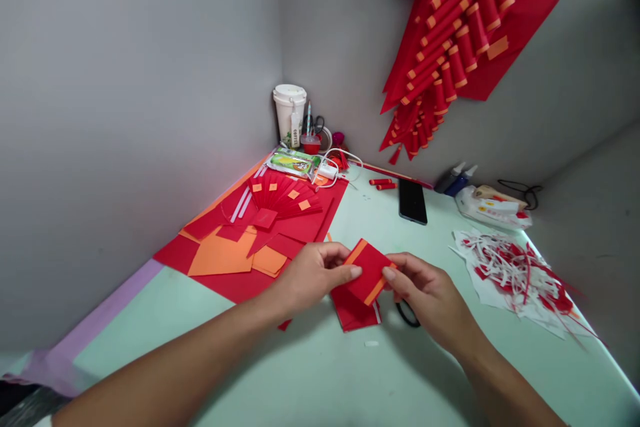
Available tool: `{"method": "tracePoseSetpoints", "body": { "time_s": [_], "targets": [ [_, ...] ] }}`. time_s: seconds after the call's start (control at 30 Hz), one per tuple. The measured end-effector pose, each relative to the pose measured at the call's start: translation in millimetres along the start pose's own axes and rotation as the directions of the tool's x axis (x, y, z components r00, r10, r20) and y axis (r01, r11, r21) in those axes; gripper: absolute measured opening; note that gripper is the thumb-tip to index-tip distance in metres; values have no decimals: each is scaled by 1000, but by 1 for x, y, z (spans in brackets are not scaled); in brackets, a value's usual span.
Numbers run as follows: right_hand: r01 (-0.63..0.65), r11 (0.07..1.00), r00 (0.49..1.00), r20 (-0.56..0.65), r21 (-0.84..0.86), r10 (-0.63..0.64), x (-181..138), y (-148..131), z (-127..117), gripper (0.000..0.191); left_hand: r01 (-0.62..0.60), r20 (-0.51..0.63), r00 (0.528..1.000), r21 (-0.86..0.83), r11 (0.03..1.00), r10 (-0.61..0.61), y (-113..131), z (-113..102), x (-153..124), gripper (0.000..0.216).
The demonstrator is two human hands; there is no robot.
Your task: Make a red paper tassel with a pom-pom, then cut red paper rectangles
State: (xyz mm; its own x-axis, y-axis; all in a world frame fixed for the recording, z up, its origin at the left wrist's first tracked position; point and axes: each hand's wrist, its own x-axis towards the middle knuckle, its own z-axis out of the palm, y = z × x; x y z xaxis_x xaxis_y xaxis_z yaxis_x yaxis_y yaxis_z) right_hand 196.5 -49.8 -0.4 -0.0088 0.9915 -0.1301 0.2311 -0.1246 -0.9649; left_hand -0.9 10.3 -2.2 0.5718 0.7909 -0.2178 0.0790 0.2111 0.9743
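Note:
Between my two hands is a red paper piece (pixel 369 271) with an orange strip along two opposite edges. My left hand (pixel 325 273) pinches its left edge between thumb and fingers. At the right edge, my right hand (pixel 417 287) grips it the same way. Below the held piece lie more red paper pieces (pixel 356 317) on the table, one with a white strip at its edge. A black scissors handle (pixel 407 313) shows partly beneath my right hand; the rest is hidden.
Red and orange sheets (pixel 225 253) cover the left side, beside small rolled red tubes (pixel 383 184) and a phone (pixel 413 200). A paper cup (pixel 290 113) stands in the corner. White and red scraps (pixel 515 273) lie at right. Red paper firecrackers (pixel 450 47) hang on the wall.

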Motion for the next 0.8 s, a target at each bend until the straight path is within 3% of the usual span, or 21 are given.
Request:
{"method": "tracePoseSetpoints", "body": {
  "time_s": [0.13, 0.33, 0.47, 0.63, 0.8],
  "targets": [
    [-63, 994, 998, 2, 90, 63, 4, 8, 2, 27, -21, -68, 998, -69, 997, 17, -2, -4, 2, 31],
    [-39, 999, 999, -36, 23, 40, 6, 13, 5, 23, 8, 7, 1000, -95, 995, -7, 1, -2, 1, 32],
    [47, 990, 999, 22, -131, -45, 0, 9, 9, 17, 28, 2, 1000, -24, 999, -28, -1, -1, 0, 37],
    [197, 919, 978, 141, -342, -157, -6, -1, 10, 17, 42, -29, 999, 1, 999, -42, -4, -1, 0, 27],
    [194, 800, 972, 2, -568, -235, -3, 15, -17, 25, -13, -116, 993, -143, 990, -4, -2, -4, 2, 25]
  ]
}}
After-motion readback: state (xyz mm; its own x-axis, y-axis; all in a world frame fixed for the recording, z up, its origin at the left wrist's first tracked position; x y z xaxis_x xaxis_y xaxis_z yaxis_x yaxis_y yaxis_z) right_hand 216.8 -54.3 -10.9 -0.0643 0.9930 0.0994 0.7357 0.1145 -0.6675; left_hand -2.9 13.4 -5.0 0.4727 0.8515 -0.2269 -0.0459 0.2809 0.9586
